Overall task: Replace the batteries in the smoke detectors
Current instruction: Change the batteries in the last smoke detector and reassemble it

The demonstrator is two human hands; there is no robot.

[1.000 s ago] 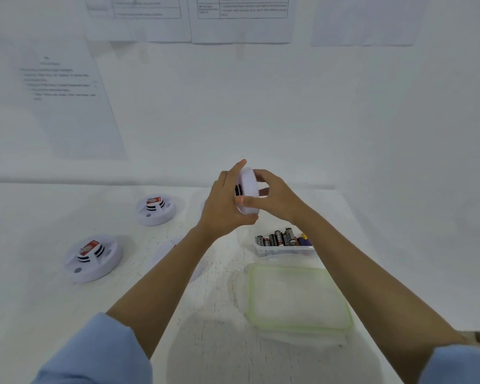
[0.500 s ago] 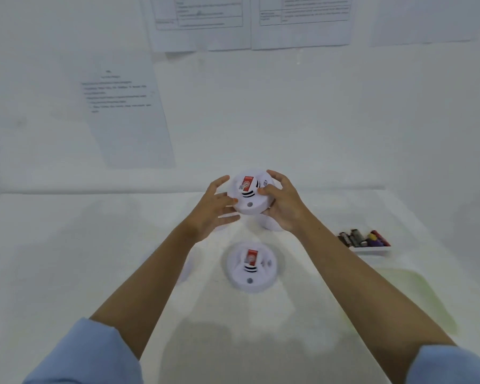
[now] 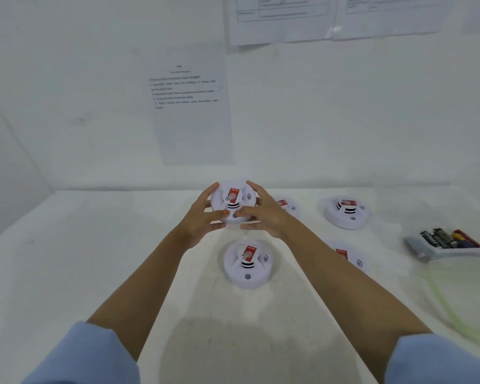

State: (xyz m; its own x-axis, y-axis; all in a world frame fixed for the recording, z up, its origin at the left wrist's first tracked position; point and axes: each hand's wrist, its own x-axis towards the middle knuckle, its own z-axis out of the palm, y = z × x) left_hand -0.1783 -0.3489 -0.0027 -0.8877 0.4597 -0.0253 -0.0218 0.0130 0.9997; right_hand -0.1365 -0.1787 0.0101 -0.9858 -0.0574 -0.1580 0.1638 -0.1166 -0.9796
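Gripping smoke detector [image 3: 231,202] face-up between our left hand [image 3: 201,218] and right hand [image 3: 263,217]; battery tray [image 3: 444,243] lies well beyond the right.

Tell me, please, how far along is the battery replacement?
Done: not provable; four other smoke detectors lie face up and closed on the table. In hand: the left hand and right hand hold a fifth smoke detector, closed. Left: unknown count; batteries remain in the clear tub.

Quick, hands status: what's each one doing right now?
Left hand: gripping the left rim of the smoke detector.
Right hand: gripping the right rim of the same detector.
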